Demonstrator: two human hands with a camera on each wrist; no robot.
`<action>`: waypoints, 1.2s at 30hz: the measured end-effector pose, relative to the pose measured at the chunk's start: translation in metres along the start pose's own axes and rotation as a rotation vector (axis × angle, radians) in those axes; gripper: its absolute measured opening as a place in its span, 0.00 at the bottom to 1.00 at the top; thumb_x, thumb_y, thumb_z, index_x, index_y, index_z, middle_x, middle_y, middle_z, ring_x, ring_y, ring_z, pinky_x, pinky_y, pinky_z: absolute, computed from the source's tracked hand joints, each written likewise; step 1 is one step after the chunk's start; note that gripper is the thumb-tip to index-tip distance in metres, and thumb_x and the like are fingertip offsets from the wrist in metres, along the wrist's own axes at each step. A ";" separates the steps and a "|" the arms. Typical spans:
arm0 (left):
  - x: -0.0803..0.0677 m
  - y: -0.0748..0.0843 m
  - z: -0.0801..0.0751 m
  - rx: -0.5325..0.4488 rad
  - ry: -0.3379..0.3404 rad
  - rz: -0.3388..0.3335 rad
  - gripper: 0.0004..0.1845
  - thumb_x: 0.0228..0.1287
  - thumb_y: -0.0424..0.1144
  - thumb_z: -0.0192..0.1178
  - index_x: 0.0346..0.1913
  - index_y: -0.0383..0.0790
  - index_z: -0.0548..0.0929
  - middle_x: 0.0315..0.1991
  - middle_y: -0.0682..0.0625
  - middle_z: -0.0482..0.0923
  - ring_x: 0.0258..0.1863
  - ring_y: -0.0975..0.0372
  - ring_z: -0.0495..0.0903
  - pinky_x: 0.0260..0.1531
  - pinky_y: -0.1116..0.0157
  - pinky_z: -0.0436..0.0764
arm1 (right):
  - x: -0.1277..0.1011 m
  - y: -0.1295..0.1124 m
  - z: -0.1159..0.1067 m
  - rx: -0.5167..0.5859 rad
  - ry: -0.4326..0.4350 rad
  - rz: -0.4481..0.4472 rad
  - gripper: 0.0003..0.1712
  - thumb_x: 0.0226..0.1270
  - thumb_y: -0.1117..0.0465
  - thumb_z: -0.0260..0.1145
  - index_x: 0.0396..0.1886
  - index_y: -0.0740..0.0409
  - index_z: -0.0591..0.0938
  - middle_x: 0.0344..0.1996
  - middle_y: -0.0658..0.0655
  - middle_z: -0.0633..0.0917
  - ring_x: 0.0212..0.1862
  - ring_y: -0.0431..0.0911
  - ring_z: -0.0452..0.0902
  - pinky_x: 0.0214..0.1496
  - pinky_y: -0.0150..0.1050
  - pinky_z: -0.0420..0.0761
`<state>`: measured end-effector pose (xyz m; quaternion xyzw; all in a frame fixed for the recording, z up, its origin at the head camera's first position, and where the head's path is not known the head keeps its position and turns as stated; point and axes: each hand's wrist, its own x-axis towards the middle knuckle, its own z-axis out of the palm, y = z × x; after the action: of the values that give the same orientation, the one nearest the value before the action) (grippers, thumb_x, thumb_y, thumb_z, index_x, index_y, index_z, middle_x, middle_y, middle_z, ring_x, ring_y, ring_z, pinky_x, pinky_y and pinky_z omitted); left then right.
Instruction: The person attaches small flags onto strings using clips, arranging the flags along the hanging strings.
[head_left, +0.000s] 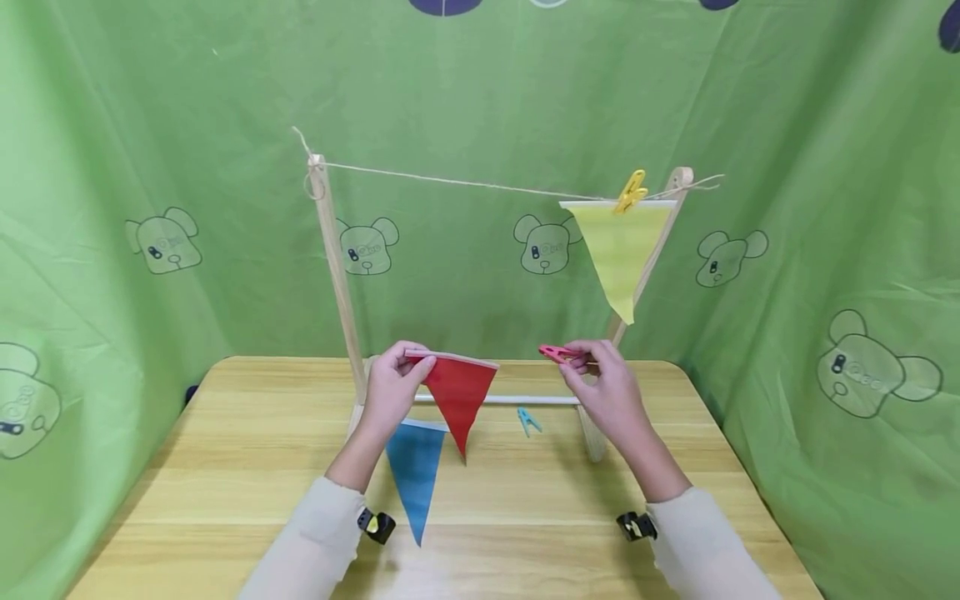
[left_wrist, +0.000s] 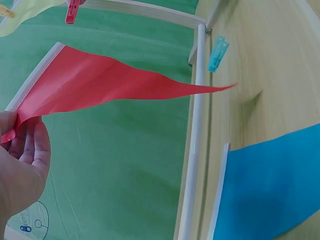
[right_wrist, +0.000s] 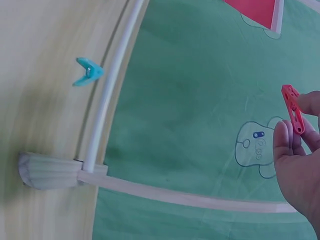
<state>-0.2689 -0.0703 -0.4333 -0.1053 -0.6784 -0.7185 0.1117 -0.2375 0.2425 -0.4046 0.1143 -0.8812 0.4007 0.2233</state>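
our left hand (head_left: 390, 392) pinches the top corner of the red flag (head_left: 456, 392), held up above the blue flag (head_left: 415, 475) on the table (head_left: 225, 467). further right our right hand (head_left: 609, 392) pinches the pink clothespin (head_left: 558, 354), below the yellow flag (head_left: 618, 250) pegged to the string (head_left: 450, 180).

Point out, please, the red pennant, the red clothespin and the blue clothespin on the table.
red pennant (head_left: 455, 392): head view, middle of the cloth.
red clothespin (head_left: 557, 353): head view, its body, pinched by the right hand.
blue clothespin (head_left: 528, 420): head view, its middle, lying on the table.
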 end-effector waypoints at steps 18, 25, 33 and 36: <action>0.010 0.019 0.005 0.006 -0.020 -0.022 0.08 0.68 0.29 0.67 0.47 0.30 0.84 0.42 0.39 0.84 0.34 0.63 0.84 0.37 0.71 0.87 | 0.017 -0.016 -0.023 -0.024 0.062 -0.076 0.18 0.64 0.69 0.74 0.53 0.64 0.83 0.44 0.57 0.81 0.44 0.47 0.81 0.51 0.26 0.84; 0.016 0.027 0.007 0.008 -0.033 -0.007 0.09 0.68 0.29 0.67 0.48 0.30 0.83 0.43 0.38 0.83 0.35 0.62 0.84 0.38 0.72 0.87 | 0.025 -0.021 -0.028 -0.014 0.069 -0.118 0.18 0.63 0.70 0.74 0.52 0.64 0.83 0.45 0.58 0.81 0.44 0.46 0.81 0.51 0.21 0.82; 0.024 0.036 0.009 -0.002 -0.051 0.014 0.08 0.68 0.28 0.67 0.47 0.29 0.83 0.41 0.40 0.83 0.35 0.63 0.83 0.37 0.72 0.86 | 0.032 -0.027 -0.033 -0.014 0.075 -0.149 0.18 0.63 0.71 0.75 0.51 0.65 0.83 0.46 0.60 0.81 0.45 0.48 0.82 0.51 0.21 0.81; 0.026 0.039 0.010 -0.009 -0.057 0.013 0.08 0.68 0.29 0.67 0.47 0.30 0.83 0.41 0.41 0.83 0.35 0.63 0.84 0.37 0.71 0.87 | 0.035 -0.029 -0.034 -0.021 0.072 -0.161 0.18 0.62 0.71 0.75 0.51 0.65 0.83 0.46 0.61 0.81 0.45 0.47 0.81 0.51 0.20 0.81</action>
<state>-0.2817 -0.0628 -0.3873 -0.1304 -0.6774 -0.7175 0.0967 -0.2468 0.2487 -0.3486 0.1678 -0.8648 0.3760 0.2873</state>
